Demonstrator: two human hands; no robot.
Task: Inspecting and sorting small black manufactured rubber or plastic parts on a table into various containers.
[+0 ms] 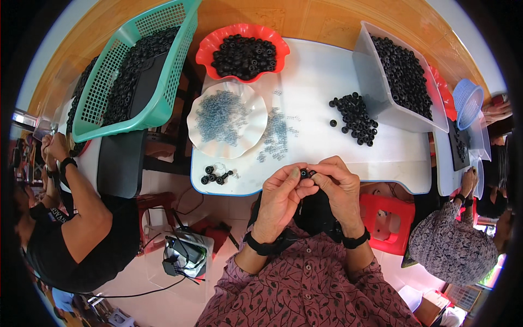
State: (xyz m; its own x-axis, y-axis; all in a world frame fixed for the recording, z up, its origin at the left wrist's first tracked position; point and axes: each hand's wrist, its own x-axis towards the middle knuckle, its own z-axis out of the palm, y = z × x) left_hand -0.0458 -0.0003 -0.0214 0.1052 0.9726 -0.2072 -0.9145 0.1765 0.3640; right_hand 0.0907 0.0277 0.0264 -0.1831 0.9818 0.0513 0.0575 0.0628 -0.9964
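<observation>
My left hand [280, 199] and my right hand [338, 185] meet at the near edge of the white table [321, 82]. Between their fingertips they pinch a small black ring part [308, 174]. Both wrists wear black bands. A few finished black pieces [213, 175] lie on the table to the left of my hands. A white wavy plate [199, 131] holds many small clear springs [220, 117], and more springs [275, 136] are scattered beside it. A loose pile of black rings [355, 118] lies to the upper right.
A red wavy bowl [206, 48] and a grey bin [370, 82] hold black rings. A green basket [158, 103] with rings sits at left. One person works at the left [71, 218], another at the right [452, 240]. A red stool [384, 218] stands under the table.
</observation>
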